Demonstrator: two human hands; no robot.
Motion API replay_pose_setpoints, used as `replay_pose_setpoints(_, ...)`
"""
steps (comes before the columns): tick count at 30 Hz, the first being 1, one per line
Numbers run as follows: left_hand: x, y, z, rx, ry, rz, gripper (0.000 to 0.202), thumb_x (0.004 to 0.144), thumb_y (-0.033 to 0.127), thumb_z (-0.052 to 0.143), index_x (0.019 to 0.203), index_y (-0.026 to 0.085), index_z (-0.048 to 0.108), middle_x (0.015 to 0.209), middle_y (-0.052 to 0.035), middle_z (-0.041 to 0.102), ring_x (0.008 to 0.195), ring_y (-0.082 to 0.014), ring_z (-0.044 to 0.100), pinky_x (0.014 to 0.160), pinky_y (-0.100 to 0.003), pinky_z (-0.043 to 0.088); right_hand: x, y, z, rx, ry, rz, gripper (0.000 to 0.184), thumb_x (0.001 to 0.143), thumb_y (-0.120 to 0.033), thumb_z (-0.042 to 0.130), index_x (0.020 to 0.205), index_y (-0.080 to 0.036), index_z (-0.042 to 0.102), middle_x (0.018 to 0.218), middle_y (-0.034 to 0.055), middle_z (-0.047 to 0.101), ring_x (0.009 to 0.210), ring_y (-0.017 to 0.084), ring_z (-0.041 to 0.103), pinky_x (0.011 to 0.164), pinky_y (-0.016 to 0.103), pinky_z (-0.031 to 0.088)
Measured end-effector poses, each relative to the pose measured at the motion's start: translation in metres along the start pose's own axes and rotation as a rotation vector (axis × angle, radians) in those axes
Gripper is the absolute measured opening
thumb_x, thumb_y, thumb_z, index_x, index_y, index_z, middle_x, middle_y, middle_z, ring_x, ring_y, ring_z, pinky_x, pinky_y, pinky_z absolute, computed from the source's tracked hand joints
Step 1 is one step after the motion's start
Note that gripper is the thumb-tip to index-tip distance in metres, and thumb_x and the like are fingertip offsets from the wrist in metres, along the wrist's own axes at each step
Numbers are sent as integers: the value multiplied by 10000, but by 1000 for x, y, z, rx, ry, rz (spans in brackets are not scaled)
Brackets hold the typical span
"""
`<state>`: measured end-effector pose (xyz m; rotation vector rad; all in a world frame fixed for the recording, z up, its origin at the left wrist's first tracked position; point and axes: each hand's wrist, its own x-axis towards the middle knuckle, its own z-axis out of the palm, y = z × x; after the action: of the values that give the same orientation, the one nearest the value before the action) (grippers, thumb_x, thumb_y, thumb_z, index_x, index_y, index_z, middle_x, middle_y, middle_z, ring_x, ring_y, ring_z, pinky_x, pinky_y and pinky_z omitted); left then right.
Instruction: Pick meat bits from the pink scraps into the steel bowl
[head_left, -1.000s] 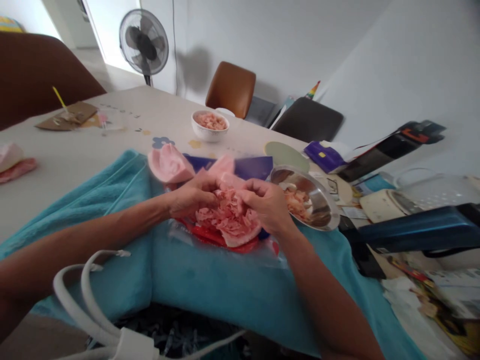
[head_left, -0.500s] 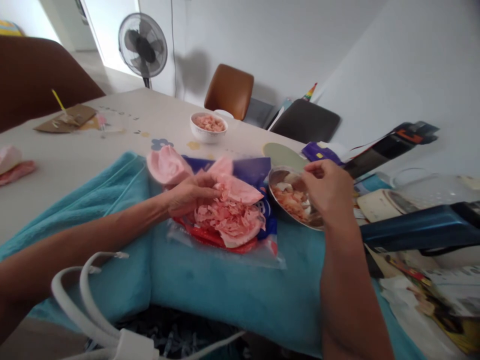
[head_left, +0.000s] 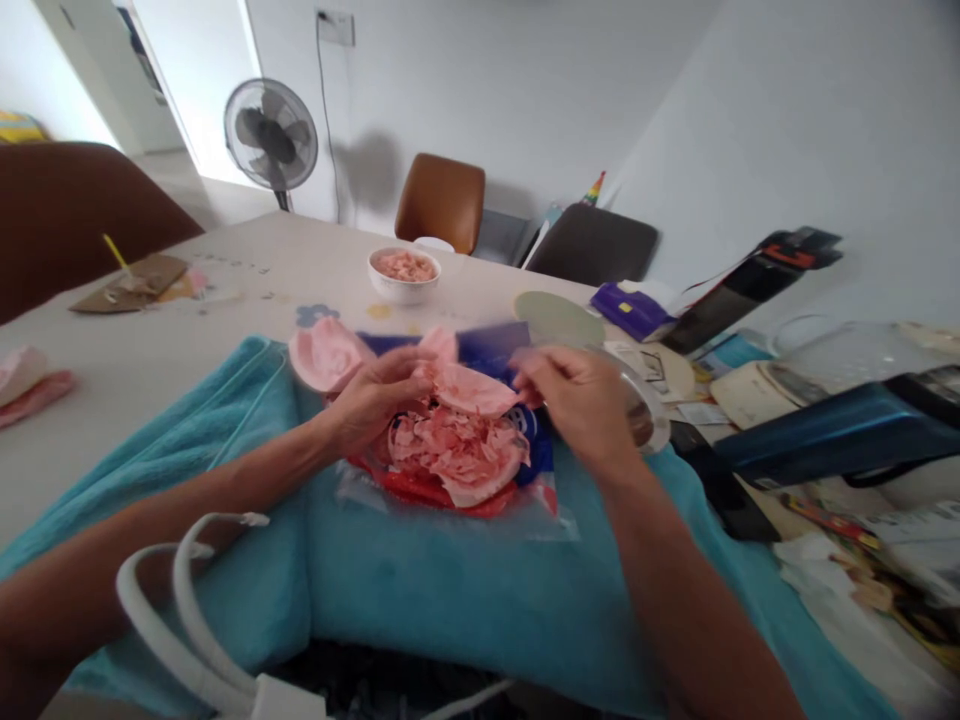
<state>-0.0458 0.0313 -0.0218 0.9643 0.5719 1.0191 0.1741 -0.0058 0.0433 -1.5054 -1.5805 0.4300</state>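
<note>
My left hand [head_left: 380,396] is closed, its fingertips pinching a small piece of pink pomelo flesh [head_left: 427,378] above a heap of torn pomelo membranes [head_left: 457,450]. Thick pink pomelo rind pieces [head_left: 330,356] lie behind and beside the heap. All this rests on a blue and red plastic bag [head_left: 540,480]. My right hand [head_left: 574,400] hangs just right of the rind, fingers curled and smeared by motion; whether they hold anything is unclear. Behind its wrist is a metal bowl [head_left: 654,400], mostly hidden.
A white bowl of pink pomelo flesh [head_left: 405,290] stands farther back on the table [head_left: 315,260]. A teal towel [head_left: 442,590] lies under the bag. At right are a blue bottle [head_left: 840,430], a dark phone [head_left: 724,485] and a purple pack [head_left: 630,308]. White cables [head_left: 172,640] loop at front left.
My right hand has moved left from over the metal bowl to beside the pomelo rind. My left hand keeps its place at the pomelo. The view has tilted up slightly.
</note>
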Motion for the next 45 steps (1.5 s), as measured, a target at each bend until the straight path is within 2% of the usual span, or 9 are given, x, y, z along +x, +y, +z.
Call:
replay_pose_setpoints(3, -1, -2, 1, 21, 5, 48, 252, 716, 181, 797, 950, 186, 705, 769, 24, 692, 611, -61, 620, 576, -153, 508, -18, -10, 29, 225, -280, 134, 354, 834, -464, 600, 652, -170, 672, 531, 4, 631, 446, 118, 547, 443, 241, 408)
replay_pose_setpoints(6, -1, -6, 1, 87, 14, 130, 229, 715, 186, 806, 917, 186, 700, 801, 24, 702, 653, -56, 618, 619, -147, 500, -30, -11, 50, 460, -340, 261, 297, 814, -445, 628, 720, -171, 691, 582, 6, 659, 483, 116, 579, 460, 232, 443)
replay_pose_setpoints(11, -3, -13, 2, 219, 52, 242, 250, 736, 253, 803, 949, 187, 689, 866, 12, 710, 793, -93, 650, 737, -193, 525, -39, -13, 64, 654, -273, 388, 181, 748, -349, 692, 772, -172, 719, 652, 9, 691, 542, 116, 615, 479, 222, 473)
replay_pose_setpoints(15, -5, -17, 4, 225, 54, 290, 207, 788, 315, 756, 931, 180, 694, 930, -14, 725, 884, -135, 674, 856, -279, 541, -38, -16, 67, 760, -138, 427, 263, 686, -306, 709, 916, -188, 758, 692, -8, 697, 574, 97, 610, 485, 196, 464)
replay_pose_setpoints(22, -4, -18, 5, 352, 97, 377, 192, 756, 322, 774, 864, 182, 700, 863, -20, 732, 801, -137, 680, 772, -267, 572, -35, -11, 77, 804, -43, 418, 238, 668, -275, 675, 872, -203, 774, 803, 21, 743, 601, 110, 628, 474, 207, 460)
replay_pose_setpoints(27, -8, -18, 6, 423, 60, 414, 186, 769, 332, 761, 865, 187, 697, 879, -24, 723, 825, -145, 684, 770, -263, 570, -33, 0, 80, 590, 33, 264, 228, 708, -236, 569, 812, -210, 770, 812, 23, 759, 618, 143, 651, 539, 258, 504)
replay_pose_setpoints(34, -12, -17, 7, 620, 84, 443, 271, 808, 369, 730, 1029, 215, 704, 961, -39, 713, 839, -151, 656, 775, -288, 540, -41, 1, 74, -141, 136, -106, 210, 827, -223, 521, 825, -202, 730, 849, 55, 769, 755, 199, 684, 701, 317, 491)
replay_pose_setpoints(40, -9, -11, 1, 983, 147, 812, 104, 840, 292, 706, 921, 249, 757, 1001, -59, 664, 969, -201, 605, 871, -364, 478, -50, -2, 73, -574, 278, -534, 245, 922, -177, 464, 784, -170, 667, 747, 60, 729, 683, 166, 660, 575, 269, 389)
replay_pose_setpoints(45, -12, -3, 3, 1236, 132, 1001, 83, 861, 279, 673, 889, 266, 750, 999, -62, 672, 953, -215, 582, 851, -384, 436, -55, -7, 69, -750, 260, -616, 282, 954, -170, 436, 738, -171, 617, 669, 51, 655, 598, 157, 584, 531, 296, 319)
